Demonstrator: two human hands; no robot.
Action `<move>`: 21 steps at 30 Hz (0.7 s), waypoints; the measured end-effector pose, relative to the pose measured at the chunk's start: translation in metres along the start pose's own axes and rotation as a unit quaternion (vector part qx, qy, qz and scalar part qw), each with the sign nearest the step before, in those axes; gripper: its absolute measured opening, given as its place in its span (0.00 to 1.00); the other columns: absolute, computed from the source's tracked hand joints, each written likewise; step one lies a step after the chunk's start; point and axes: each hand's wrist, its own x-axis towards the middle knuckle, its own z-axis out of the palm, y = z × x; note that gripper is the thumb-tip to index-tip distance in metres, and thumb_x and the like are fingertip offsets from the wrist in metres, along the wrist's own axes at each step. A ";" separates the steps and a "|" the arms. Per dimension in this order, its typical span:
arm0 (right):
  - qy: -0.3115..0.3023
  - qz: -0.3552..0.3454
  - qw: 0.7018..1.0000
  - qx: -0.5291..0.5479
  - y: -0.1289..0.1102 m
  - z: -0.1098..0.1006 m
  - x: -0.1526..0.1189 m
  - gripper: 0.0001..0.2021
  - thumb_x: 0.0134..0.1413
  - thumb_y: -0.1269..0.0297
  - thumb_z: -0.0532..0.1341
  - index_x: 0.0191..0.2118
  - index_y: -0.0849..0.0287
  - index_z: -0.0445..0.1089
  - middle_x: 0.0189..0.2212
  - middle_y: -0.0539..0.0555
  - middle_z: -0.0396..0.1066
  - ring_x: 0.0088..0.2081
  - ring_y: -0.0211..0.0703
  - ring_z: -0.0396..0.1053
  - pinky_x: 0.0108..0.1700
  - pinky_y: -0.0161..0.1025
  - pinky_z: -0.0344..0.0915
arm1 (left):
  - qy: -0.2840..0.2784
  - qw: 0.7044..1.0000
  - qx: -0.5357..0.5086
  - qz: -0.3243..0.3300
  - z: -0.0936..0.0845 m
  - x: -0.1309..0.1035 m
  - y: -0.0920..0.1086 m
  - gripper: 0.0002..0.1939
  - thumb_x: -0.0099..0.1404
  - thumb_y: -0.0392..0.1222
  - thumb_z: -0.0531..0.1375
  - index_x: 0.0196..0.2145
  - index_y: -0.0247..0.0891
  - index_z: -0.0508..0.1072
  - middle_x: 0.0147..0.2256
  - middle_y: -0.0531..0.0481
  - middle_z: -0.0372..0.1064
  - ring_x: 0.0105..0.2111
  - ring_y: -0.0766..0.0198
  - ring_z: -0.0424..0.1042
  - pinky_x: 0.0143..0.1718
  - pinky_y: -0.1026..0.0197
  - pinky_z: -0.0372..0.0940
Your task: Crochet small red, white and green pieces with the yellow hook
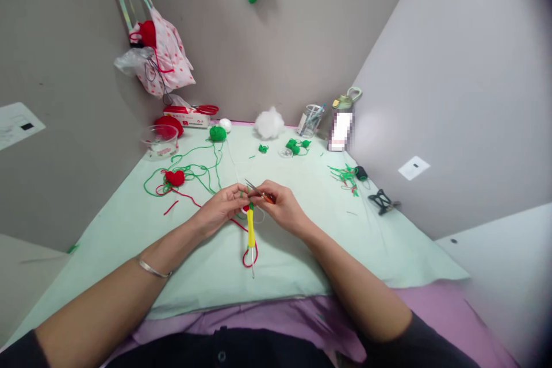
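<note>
My left hand (222, 207) has its fingers pinched on a small crocheted piece (246, 207) in red, white and green, mostly hidden by the fingers. Close beside it, my right hand (282, 206) is closed round the orange handle of small scissors (268, 198), whose blades point up and to the left above the left fingertips. Just below both hands lies a crochet hook (251, 233) with a yellow handle, its metal tip toward me. A loop of red yarn (245, 260) lies around its shaft.
At the left are a red crocheted heart (175, 178), tangled green yarn (200, 171) and a plastic tub (160, 142). White stuffing (269, 123) and a pen cup (310, 121) stand at the back. Green scraps (345, 175) and a black stand (383, 202) lie at the right.
</note>
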 end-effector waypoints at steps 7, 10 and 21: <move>0.033 0.052 0.998 0.000 0.006 0.006 0.003 0.11 0.53 0.54 0.67 0.35 0.58 0.76 0.29 0.49 0.72 0.32 0.40 0.65 0.38 0.38 0.61 | 0.021 1.000 0.009 0.004 0.002 -0.001 0.001 0.16 0.57 0.42 0.75 0.40 0.35 0.78 0.32 0.50 0.76 0.31 0.65 0.71 0.35 0.65 0.64; 0.019 0.070 0.997 0.004 0.002 0.004 0.003 0.11 0.52 0.54 0.66 0.30 0.58 0.73 0.26 0.47 0.68 0.30 0.38 0.61 0.36 0.37 0.58 | 0.028 0.999 0.016 0.004 0.002 -0.001 0.000 0.18 0.56 0.42 0.75 0.41 0.34 0.78 0.31 0.50 0.76 0.30 0.65 0.71 0.32 0.65 0.62; -0.003 0.134 0.988 0.073 -0.006 0.000 0.003 0.15 0.51 0.49 0.64 0.31 0.57 0.68 0.20 0.42 0.57 0.22 0.34 0.53 0.25 0.35 0.52 | 0.047 0.998 0.032 0.014 0.000 0.001 0.006 0.28 0.54 0.40 0.76 0.53 0.34 0.78 0.32 0.54 0.75 0.31 0.66 0.72 0.38 0.62 0.62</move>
